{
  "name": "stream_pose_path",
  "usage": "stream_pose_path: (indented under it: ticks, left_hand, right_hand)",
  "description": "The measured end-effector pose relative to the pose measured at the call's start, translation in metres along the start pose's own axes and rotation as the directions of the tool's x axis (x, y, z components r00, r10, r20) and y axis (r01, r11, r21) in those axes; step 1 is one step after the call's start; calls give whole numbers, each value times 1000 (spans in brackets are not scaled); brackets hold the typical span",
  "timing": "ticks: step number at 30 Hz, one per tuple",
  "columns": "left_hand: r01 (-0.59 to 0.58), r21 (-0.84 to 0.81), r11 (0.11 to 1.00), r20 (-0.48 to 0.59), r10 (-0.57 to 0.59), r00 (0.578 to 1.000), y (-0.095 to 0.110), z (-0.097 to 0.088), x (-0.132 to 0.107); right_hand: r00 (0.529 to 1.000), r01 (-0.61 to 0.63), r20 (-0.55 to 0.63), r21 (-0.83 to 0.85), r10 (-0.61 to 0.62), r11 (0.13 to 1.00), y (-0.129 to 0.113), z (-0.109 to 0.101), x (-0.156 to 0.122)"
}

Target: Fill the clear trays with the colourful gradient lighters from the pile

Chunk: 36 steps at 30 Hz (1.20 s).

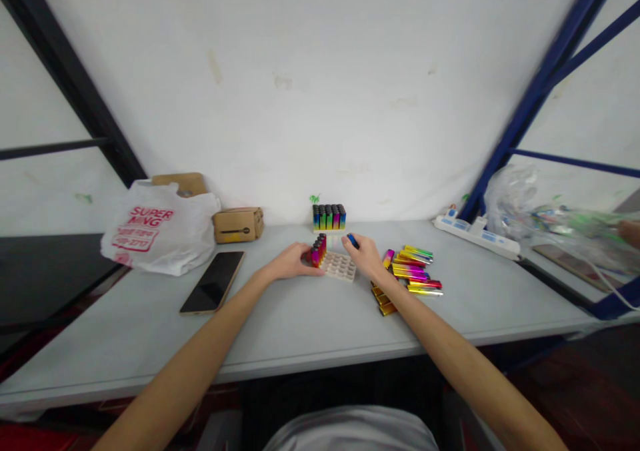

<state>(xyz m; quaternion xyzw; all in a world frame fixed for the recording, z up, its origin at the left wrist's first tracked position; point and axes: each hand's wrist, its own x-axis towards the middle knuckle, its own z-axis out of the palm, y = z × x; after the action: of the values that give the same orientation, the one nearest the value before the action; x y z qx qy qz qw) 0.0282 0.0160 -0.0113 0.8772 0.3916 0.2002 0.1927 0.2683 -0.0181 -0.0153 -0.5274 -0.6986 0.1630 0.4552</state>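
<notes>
The tray (pixel 341 266) is off-white, a flat block with rows of round pits. Along its left side a row of lighters (pixel 319 251) stands upright, black tops up, the shiny bodies running from orange-red to magenta; the pits right of that row lie bare. It sits near the middle of the table (pixel 300 324), between the two hands.

The left hand (pixel 293 262) is at the tray's left end, its thumb along the near corner and its fingers beside the standing row. Thumb and fingers are apart around that end; whether this grip presses on the tray or a lighter, I cannot tell. The right hand (pixel 367 258) has its grip closed on a blue lighter (pixel 353 240), whose dark blue end shows past the fingertips, above the tray's far right part; the rest is hidden by the hand.

Just right of that hand, and partly behind its wrist, a pile (pixel 410 272) of glossy lighters lies on its side: yellow, magenta, red, green, with gold ones nearest the person. Beyond the tray, near the wall (pixel 325 104), a second block (pixel 329 231) carries upright lighters with black tops and bodies in blue, green, yellow and purple. A phone (pixel 213 282) lies well to the left, with a box (pixel 239 225) and a bag (pixel 160 228) behind it.
</notes>
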Motion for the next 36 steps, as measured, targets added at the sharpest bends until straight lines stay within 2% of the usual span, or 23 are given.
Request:
stream_pose_path:
  ticks: [4,7,10,13,18,23,28,36]
  left_hand:
    - [-1,-7,1000,-5,1,1000,-1,0,0]
    - [-12,-17,1000,-5,12,1000,-1,1,0]
    - [-9,-5,1000,-7,9,1000,-2,1,0]
    - [-3,2,1000,-7,3,1000,-2,1,0]
    - [-5,-23,1000,-2,5,1000,-3,2,1]
    - [-5,-33,999,-4,5,1000,-2,3,1]
    - [-23,-29,999,-9,23,1000,0,2,1]
    - [-12,10,1000,-26,12,1000,-3,2,1]
  right_hand:
    - [991,97,92,33,-99,995,-1,-1,-2]
    - [953,245,180,24,-245,969,0,1,-2]
    - [922,350,192,-38,-337,936,2,3,-2]
    - [946,300,162,-111,-280,948,3,4,0]
    - [967,242,114,-108,-230,964,7,3,3]
    - [950,266,207,-147,-233,953,17,9,6]
    - [948,287,197,-196,-249,938,21,15,9]
    - [947,240,275,-270,-164,933,17,12,19]
